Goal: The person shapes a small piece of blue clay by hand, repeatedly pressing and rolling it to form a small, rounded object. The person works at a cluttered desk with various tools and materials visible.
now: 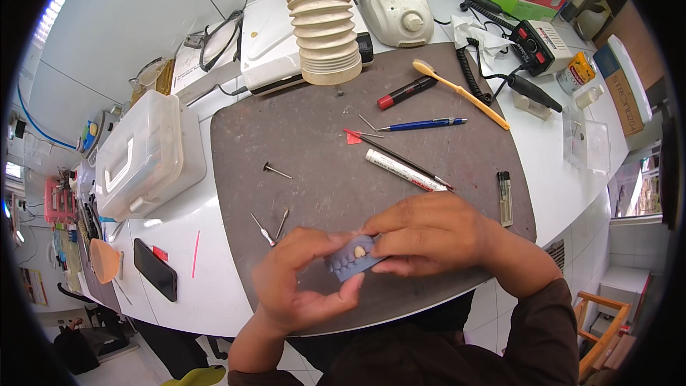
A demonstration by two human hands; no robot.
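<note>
Above the front part of the grey-brown mat (pixel 314 136), a grey dental model (pixel 350 264) with a row of teeth is held between both hands. One cream-coloured crown (pixel 359 251) stands out on it. My left hand (pixel 300 275) grips the model's left end, thumb below and fingers above. My right hand (pixel 432 236) closes on the right end, its fingertips beside the crown. Two slim metal rotary bits (pixel 281 223) lie just beyond my left hand. Past my right hand lie a white marker (pixel 404 170) and a thin brush (pixel 400 155).
A ribbed suction hose (pixel 321 21) hangs over the mat's far edge. Farther back on the mat lie a toothbrush (pixel 464 93), a blue mechanical pencil (pixel 429 124) and a red-black marker (pixel 407 92). Leftward are a plastic case (pixel 150 157) and a phone (pixel 155 269); a handpiece control box (pixel 539 46) stands right.
</note>
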